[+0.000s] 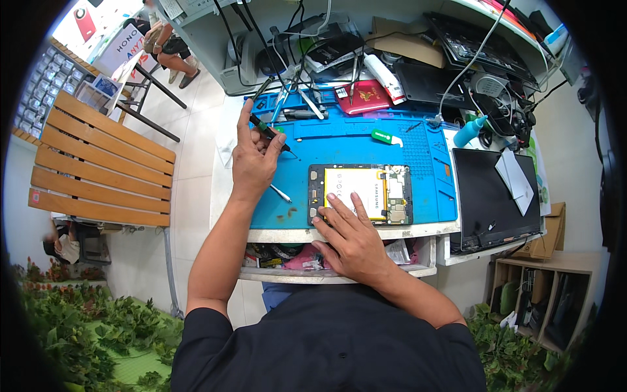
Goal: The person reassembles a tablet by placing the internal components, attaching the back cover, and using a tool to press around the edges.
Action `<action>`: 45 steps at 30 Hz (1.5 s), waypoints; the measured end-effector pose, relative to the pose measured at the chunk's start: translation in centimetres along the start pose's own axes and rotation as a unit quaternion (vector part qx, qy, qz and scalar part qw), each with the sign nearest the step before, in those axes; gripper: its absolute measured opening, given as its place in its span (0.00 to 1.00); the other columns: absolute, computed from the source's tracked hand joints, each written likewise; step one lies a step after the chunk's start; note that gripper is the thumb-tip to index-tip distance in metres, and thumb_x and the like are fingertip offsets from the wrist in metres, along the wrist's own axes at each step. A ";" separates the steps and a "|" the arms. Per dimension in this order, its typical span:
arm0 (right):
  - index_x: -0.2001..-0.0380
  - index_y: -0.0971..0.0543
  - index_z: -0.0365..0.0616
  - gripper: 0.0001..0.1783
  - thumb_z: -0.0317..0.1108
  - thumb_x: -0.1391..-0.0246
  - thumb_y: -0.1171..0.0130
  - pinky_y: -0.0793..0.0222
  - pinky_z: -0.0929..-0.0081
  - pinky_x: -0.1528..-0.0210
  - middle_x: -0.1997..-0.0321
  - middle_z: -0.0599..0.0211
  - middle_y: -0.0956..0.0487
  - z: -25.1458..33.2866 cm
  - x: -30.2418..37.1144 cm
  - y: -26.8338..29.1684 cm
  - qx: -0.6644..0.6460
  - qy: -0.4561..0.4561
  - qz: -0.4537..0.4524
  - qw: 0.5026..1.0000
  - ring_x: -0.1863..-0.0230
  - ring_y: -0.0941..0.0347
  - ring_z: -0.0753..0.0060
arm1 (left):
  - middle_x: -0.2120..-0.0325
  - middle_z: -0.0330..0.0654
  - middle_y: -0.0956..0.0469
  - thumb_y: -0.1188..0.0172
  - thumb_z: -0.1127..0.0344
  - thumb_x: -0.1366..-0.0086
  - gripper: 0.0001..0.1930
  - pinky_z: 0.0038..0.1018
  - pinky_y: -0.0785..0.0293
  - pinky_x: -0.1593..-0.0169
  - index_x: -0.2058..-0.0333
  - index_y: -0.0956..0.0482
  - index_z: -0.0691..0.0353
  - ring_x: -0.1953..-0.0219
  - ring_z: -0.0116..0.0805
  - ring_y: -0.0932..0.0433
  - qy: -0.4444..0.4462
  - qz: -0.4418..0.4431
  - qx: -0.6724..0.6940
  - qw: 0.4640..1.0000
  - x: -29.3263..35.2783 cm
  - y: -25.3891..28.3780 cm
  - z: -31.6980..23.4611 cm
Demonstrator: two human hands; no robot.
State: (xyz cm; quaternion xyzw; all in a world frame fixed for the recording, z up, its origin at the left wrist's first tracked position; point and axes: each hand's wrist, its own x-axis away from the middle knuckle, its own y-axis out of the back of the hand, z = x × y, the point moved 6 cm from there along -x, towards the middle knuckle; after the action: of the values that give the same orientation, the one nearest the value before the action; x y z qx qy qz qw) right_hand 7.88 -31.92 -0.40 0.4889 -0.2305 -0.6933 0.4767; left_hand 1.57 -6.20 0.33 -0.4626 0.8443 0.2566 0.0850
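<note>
An opened tablet [400,212] lies on the blue work mat [353,147], its white battery and circuit board exposed. My right hand [353,245] rests over its near left part, fingers spread on the battery and the near edge. In my left hand [253,160] is a green and black screwdriver [262,129], held between thumb and fingers, left of the tablet. Its thin tip points down to the right, above the mat and away from the tablet. A slim silver and white tool [281,193] lies between my left wrist and the tablet.
A green and white opening pick [386,137] lies beyond the tablet. Farther back are a red booklet [363,97], a white tube [384,78], cables and tools. Right of the mat are a teal bottle [469,132] and a dark laptop panel [483,212]. An open, cluttered drawer [339,273] juts below the bench edge.
</note>
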 end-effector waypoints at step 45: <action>0.63 0.11 0.38 0.05 0.26 0.42 0.28 0.22 0.57 0.51 0.63 0.59 0.14 -5.0 -6.1 0.6 -0.107 -0.070 -0.083 0.988 0.57 0.20 0.52 | 0.68 0.42 0.14 0.22 0.66 0.31 0.45 0.22 0.19 0.70 0.24 0.42 0.65 0.73 0.28 0.15 0.134 0.064 0.208 0.967 2.5 -0.7 0.4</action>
State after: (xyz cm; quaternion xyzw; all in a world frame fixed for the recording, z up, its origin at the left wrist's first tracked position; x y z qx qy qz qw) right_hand 13.04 -25.99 0.77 0.4029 -0.1466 -0.7836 0.4496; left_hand 0.74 -8.15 -1.22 -0.4098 0.9107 0.0157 0.0492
